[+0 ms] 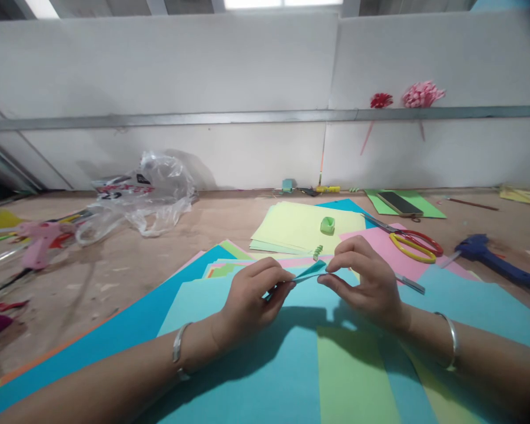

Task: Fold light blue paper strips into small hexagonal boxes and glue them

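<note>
A narrow strip of light blue paper is pinched between both hands just above the sheets on the table. My left hand grips its left end with thumb and fingers. My right hand holds the right end, fingertips curled on it. Both wrists wear a silver bangle. Under the hands lie large blue sheets and green sheets of coloured paper.
Yellow-green sheets carry a small green paper roll. Scissors with red and yellow handles lie on pink paper at the right, next to a blue glue gun. At the left sit a pink glue gun and a clear plastic bag.
</note>
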`<act>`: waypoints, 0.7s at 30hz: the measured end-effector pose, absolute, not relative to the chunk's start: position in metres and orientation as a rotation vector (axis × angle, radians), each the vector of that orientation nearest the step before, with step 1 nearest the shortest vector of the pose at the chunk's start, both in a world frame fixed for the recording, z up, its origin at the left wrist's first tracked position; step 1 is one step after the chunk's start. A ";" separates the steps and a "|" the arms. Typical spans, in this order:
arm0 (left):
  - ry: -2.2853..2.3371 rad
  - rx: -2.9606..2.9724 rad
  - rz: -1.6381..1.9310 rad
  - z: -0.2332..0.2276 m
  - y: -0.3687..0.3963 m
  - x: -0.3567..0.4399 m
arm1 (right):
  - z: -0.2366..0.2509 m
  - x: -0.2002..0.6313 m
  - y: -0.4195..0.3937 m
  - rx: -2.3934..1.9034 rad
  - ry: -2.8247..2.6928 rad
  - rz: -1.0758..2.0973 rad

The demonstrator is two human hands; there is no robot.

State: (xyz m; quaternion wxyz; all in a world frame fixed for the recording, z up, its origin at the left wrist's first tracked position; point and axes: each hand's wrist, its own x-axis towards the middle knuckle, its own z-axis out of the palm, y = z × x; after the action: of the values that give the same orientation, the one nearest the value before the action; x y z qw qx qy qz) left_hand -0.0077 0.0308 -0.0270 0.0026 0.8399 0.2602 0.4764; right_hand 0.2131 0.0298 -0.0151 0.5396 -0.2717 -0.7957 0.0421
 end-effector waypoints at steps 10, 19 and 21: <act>0.761 2.613 1.524 -0.032 0.033 -0.007 | -0.016 0.212 0.031 -0.778 -1.805 0.473; 0.765 2.724 1.541 -0.040 0.040 -0.009 | -0.018 0.216 0.038 -0.793 -1.801 0.679; 0.766 2.756 1.533 -0.040 0.043 -0.010 | -0.020 0.217 0.040 -0.810 -1.800 0.738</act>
State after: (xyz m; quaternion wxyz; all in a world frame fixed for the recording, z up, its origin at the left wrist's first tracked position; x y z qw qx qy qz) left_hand -0.0099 0.0426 -0.0400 -0.0517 0.8481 0.2357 0.4718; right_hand 0.2167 0.0403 -0.0204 0.4942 -0.3341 -0.7426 0.3046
